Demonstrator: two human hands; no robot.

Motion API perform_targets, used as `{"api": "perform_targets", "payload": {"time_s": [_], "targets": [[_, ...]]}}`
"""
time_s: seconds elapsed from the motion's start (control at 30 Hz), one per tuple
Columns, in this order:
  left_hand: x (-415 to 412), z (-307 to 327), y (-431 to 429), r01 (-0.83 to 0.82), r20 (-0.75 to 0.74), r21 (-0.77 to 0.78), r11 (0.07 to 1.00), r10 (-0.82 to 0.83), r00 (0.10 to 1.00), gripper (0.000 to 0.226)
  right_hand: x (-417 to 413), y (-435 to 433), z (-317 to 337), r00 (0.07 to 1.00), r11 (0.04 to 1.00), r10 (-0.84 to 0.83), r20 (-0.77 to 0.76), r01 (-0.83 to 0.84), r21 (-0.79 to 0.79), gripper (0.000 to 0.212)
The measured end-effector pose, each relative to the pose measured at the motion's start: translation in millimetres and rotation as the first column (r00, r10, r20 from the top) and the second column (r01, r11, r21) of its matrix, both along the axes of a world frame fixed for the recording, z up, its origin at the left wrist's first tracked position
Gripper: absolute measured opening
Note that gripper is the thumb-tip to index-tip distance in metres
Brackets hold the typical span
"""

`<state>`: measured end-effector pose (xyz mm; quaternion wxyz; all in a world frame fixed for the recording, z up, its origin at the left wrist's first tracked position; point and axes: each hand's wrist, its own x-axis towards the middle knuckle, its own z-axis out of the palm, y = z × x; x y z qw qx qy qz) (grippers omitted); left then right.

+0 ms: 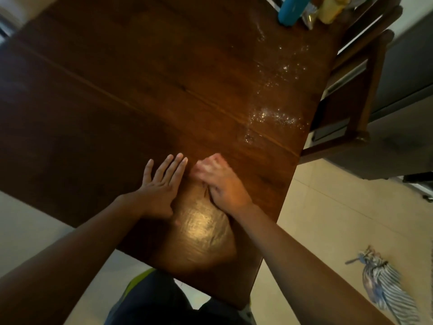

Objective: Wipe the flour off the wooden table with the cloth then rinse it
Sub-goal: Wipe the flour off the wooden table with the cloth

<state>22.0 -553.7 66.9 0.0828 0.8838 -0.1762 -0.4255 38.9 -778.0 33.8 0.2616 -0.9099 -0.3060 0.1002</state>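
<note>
Flour [276, 113] lies scattered in white specks along the right side of the dark wooden table [140, 90]. My left hand [159, 186] rests flat on the table near its front end, fingers spread, holding nothing. My right hand [222, 181] sits just right of it on its edge, with the fingers curled and blurred and whitish dust at the fingertips. Whether it holds anything is unclear. A bright wrinkled-looking patch [201, 224] shows on the wood between my wrists. A blue-and-white striped cloth [384, 287] lies on the floor to the right.
A blue bottle [290, 10], a shiny packet [310, 17] and a yellow item [330, 10] stand at the table's far right corner. A wooden chair [365, 73] is pushed against the right edge. Pale floor tiles [328, 219] surround the table.
</note>
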Motion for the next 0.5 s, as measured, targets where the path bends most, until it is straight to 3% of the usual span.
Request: {"api": "perform_targets", "payload": {"time_s": [0.1,0.17,0.2,0.27,0.33,0.37,0.4,0.5], "targets": [[-1,5,-1,-0.044,-0.004,0.002,0.999,0.044,0.999,0.160,-19,-29,0,0.943,0.946,0.325,-0.075,-0.324,0.013,0.045],[-3,6,-3,-0.074,0.015,0.015,0.997,0.074,0.997,0.159,-9,-62,4,0.897,0.903,0.428,-0.114,-0.431,0.003,0.044],[-3,6,-5,-0.088,0.025,0.021,0.996,0.087,0.996,0.159,2,-75,5,0.906,0.914,0.403,-0.128,-0.405,0.006,0.046],[-3,9,-9,-0.116,0.033,0.034,0.993,0.115,0.993,0.159,27,-84,6,0.972,0.984,0.179,-0.154,-0.176,0.030,0.050],[-2,11,-11,-0.145,0.032,0.048,0.988,0.144,0.989,0.158,35,-62,6,0.991,0.996,-0.084,-0.105,0.083,-0.015,0.053],[-3,11,-13,-0.161,0.032,0.058,0.985,0.160,0.987,0.158,33,-47,5,0.990,0.992,-0.124,-0.061,0.123,-0.020,0.052],[-3,11,-14,-0.174,0.037,0.068,0.982,0.172,0.984,0.158,28,-35,3,0.996,0.997,-0.080,-0.031,0.080,-0.002,0.051],[-4,10,-19,-0.197,0.066,0.107,0.975,0.191,0.979,0.161,3,-38,-1,0.952,0.952,0.303,-0.034,-0.301,0.057,0.048]]}}
